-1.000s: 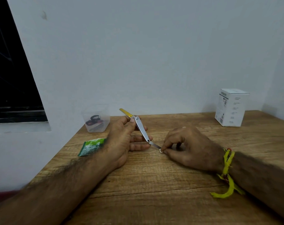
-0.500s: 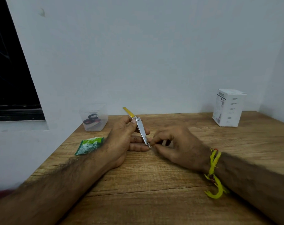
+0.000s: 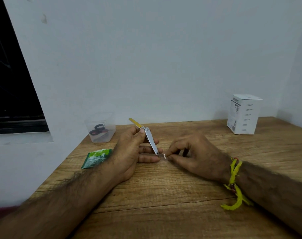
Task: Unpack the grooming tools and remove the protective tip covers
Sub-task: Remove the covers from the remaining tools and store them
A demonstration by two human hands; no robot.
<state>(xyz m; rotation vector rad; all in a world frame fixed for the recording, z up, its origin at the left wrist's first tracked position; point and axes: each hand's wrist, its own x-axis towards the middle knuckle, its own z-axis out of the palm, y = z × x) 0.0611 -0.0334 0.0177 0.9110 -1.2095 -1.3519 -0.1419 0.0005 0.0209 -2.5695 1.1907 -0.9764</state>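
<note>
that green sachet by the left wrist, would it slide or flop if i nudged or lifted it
The green sachet lies flat and looks thin, so it is probably light and would likely skid across the wooden table rather than tip or roll. Its surface looks crinkled and glossy, so it may feel slick and would probably bend limply when lifted by one corner.

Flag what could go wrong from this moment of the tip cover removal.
1. The small clear tip cover, pinched in the right hand, looks tiny and could slip onto the wooden table and be hard to spot.
2. The metal tool, gripped by the left hand, points its bared tip toward the right fingertips and might prick them.
</note>
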